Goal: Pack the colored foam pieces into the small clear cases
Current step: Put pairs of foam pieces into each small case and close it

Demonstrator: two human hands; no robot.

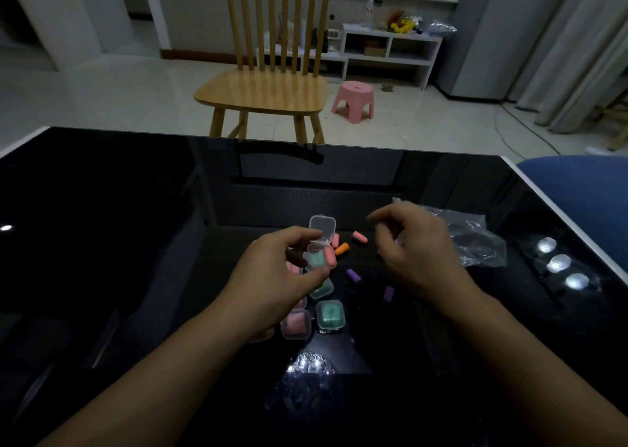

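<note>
Inside open case: green, pink foam.

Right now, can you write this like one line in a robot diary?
left hand holds open clear case | pink and teal foam inside | right hand hovers empty | loose pieces on table

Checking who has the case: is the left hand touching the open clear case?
Touching. The head view shows the left hand pinching the open clear case.

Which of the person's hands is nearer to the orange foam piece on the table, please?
Left. The left hand holds the open clear case right beside the orange foam piece; the right hand hovers farther off.
</note>
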